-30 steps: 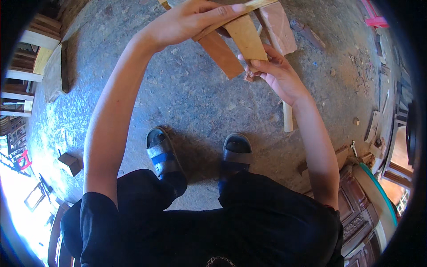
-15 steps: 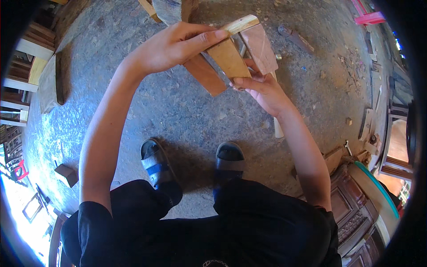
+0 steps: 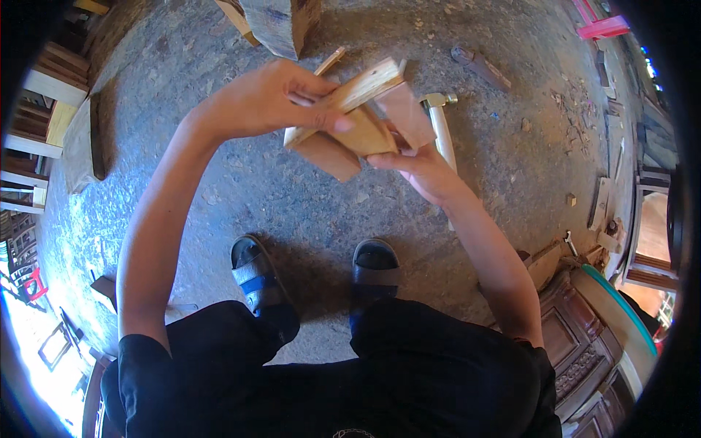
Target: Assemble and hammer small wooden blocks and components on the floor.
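Note:
I hold a small wooden assembly up over the floor: a pale bar (image 3: 372, 80) with several short blocks attached, including a pinkish one (image 3: 405, 109) and a darker orange one (image 3: 325, 160). My left hand (image 3: 292, 102) is closed on its left part, thumb across the yellowish middle block (image 3: 371, 131). My right hand (image 3: 423, 171) grips the lower end of that middle block, with some fingers hidden behind the wood. Behind them a hammer with a pale handle (image 3: 442, 131) is partly hidden.
A large wooden block (image 3: 281, 25) and a dark wood piece (image 3: 482, 67) lie ahead. A wrench (image 3: 569, 241) and offcuts lie at the right, near carved wooden panels (image 3: 566, 321). Stacked timber frames (image 3: 40, 146) line the left. My sandalled feet are below the wood.
Both hands have brought the assembly lower and somewhat left, tilting it so the pale bar's edge faces up more. More of the large wooden block and the hammer's head now shows.

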`<state>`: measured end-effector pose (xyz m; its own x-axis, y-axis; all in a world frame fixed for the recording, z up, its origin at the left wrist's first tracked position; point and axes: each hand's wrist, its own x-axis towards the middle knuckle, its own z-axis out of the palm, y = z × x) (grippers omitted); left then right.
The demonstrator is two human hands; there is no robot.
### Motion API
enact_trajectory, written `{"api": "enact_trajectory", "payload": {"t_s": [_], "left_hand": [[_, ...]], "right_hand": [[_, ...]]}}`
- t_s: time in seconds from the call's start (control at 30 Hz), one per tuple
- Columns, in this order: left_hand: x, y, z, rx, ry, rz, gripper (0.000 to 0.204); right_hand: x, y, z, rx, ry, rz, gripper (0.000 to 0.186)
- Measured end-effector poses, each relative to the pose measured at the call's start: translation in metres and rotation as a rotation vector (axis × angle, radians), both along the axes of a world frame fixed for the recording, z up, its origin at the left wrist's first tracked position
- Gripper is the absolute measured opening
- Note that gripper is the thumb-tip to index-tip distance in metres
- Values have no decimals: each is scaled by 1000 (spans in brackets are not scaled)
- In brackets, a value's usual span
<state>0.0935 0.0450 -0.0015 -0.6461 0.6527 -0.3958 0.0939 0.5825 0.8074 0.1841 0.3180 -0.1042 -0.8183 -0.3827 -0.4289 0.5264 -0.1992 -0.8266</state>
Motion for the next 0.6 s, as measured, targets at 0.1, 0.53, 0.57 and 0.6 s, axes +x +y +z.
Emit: {"api": "enact_trajectory", "payload": {"t_s": [0.1, 0.53, 0.57, 0.6], "left_hand": [[1, -2, -4, -66, 4, -75, 49], [7, -14, -31, -110, 38, -160, 48], [6, -16, -32, -126, 40, -141, 48], [5, -18, -33, -105, 53, -125, 49]], "right_hand": [[8, 0, -6, 11, -2, 39, 74], [25, -11, -32, 34, -60, 89, 62], [23, -12, -35, 19, -55, 108, 62], [20, -12, -37, 36, -68, 125, 63]]}}
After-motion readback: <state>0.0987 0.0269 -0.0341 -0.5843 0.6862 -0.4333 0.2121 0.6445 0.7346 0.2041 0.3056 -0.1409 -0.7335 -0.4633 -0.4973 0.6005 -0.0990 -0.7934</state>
